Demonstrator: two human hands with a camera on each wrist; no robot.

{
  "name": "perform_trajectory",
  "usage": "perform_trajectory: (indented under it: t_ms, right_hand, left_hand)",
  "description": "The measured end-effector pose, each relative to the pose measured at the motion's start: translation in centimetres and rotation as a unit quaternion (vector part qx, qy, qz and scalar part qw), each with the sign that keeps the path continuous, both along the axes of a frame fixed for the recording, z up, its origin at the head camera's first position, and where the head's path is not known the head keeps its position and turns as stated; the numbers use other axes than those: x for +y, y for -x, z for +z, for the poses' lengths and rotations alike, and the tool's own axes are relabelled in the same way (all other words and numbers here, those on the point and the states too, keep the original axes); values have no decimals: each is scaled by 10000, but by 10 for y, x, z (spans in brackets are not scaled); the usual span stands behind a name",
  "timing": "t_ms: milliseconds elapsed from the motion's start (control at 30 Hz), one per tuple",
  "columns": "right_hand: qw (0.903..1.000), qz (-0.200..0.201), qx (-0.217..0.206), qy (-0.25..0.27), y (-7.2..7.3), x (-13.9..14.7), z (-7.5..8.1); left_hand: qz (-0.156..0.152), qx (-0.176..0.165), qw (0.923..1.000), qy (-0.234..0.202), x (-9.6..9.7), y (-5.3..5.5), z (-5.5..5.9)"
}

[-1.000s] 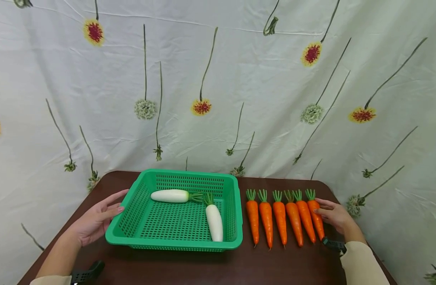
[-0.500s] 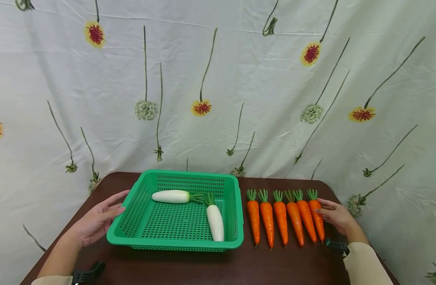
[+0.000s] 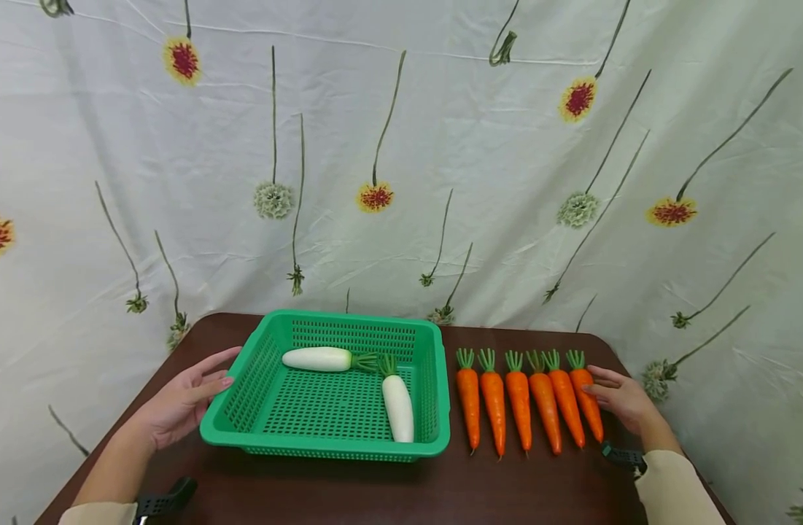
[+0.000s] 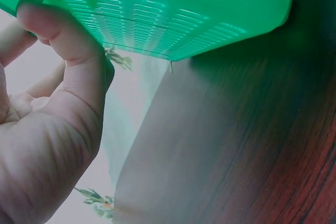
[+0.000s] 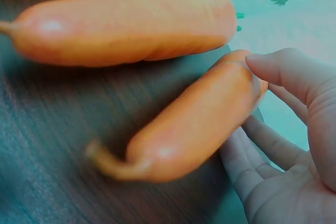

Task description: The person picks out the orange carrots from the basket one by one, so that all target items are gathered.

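A green plastic basket [image 3: 329, 446] stands on the dark table with two white radishes inside: one radish [image 3: 317, 358] lies crosswise at the back, the other radish [image 3: 398, 410] points toward the near right. At the basket's left side, my left hand [image 3: 189, 401] touches the rim with loosely extended fingers, its thumb [image 4: 63, 30] against the rim. Several orange carrots [image 3: 493, 408] lie in a row right of the basket, green tops away from me. My right hand [image 3: 627, 402] pinches the rightmost carrot [image 5: 191, 124] near its top between thumb and fingers.
The brown table [image 3: 440, 496] ends just behind the basket and carrots, where a pale flowered cloth [image 3: 506, 146] hangs. Dark wrist straps sit on both wrists, the left strap [image 3: 165, 500] near the table's front.
The rightmost carrot's tip has swung slightly to the right, away from its neighbour. Both hands stay at the same places; the head view has shifted a little.
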State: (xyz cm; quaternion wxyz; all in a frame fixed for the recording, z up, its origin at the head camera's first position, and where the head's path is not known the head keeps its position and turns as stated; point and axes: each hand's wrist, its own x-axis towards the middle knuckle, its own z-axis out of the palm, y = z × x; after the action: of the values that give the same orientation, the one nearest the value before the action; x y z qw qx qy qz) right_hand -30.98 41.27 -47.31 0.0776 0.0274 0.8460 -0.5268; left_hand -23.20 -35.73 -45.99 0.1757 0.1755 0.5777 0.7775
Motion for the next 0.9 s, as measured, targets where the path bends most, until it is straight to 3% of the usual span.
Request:
perform_trajectory:
  t_ms: [233,367,500,567,600,767,900]
  right_hand:
    - [9998,-4,136,-162,-1,-1,3]
    - [9960,-157,492,-731,2,-4,6]
    - [9819,-348,1152,-1460,6,-12,13]
    - [9710,-465,1539,-1772,7,-17,20]
    - [9648,-499,1717,-1930,8,-20,24]
    - [9431,-627,2296,-2321,12,-33,47]
    - [9303,-648,2673,-2426,18,-42,67]
  left_hand:
    - [213,121,9986,475,0,1,0]
    - [406,162,9938,1026,-4,2,0]
    - [768,276,9823,1686,-8,2,5]
    - [1089,490,9661,2291,-10,5,10]
    - [1283,635,9539,2638,-10,6,13]
    - [1988,1582,8749,4123,-13,22,33]
    - [2271,2045,8211,4822,-19,37,50]
